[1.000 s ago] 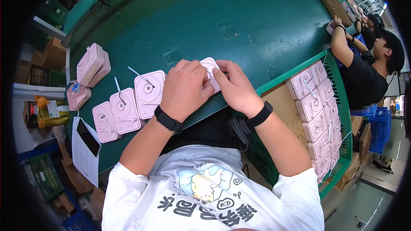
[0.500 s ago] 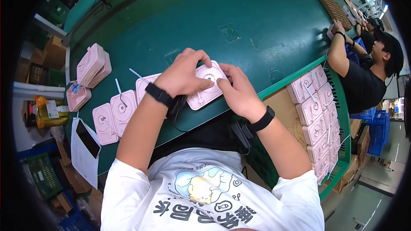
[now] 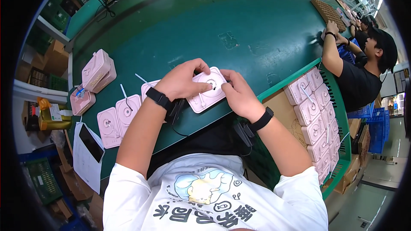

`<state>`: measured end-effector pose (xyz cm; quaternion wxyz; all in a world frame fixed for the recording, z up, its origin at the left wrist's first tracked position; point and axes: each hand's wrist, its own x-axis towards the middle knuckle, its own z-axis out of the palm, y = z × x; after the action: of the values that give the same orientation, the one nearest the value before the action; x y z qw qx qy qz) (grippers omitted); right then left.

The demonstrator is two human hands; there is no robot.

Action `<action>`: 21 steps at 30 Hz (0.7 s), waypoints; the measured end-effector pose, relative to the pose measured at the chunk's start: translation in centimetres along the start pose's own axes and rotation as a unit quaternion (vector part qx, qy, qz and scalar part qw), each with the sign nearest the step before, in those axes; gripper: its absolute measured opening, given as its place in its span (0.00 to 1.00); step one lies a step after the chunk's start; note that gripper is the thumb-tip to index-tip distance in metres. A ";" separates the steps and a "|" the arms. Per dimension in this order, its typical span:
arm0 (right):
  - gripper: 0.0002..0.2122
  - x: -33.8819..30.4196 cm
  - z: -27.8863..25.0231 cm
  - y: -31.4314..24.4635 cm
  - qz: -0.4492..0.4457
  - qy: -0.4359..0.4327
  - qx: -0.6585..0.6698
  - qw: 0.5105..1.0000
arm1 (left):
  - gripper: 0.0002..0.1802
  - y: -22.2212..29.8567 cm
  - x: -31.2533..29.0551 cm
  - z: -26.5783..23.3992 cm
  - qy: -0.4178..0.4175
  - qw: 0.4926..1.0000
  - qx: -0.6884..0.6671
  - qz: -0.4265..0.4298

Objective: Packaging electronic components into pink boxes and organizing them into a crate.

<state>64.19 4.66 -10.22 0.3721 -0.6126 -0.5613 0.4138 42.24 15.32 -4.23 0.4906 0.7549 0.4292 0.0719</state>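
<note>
Two hands work one pink case (image 3: pixel 207 90) at the centre of the frame, on the near edge of a green bench (image 3: pixel 239 21). The left hand (image 3: pixel 183 81) lies over the case's left side, fingers curled down on its top face; the right hand (image 3: pixel 238 95) clasps its right edge, thumb on top. The case lies flat, face up, its round dial showing between the hands. Judging by the fingertip at the dial, the step in hand looks like fitting or checking that part; the next move seems to call for steady pressure while the right hand keeps the case from sliding. More pink cases (image 3: pixel 119 117) lie in a row at centre left, and others fill a tray (image 3: pixel 314 115) at right. Another worker (image 3: pixel 364 72) sits at upper right.
</note>
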 end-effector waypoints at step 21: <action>0.28 1.7 -5.9 -0.9 -0.005 0.016 -0.070 0.997 | 0.26 3.7 4.1 3.6 0.103 0.984 0.029 0.139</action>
<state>69.33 6.46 -7.27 0.3393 -0.6406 -0.5861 0.3619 48.81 15.28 -4.38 0.4071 0.8095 0.3703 0.2046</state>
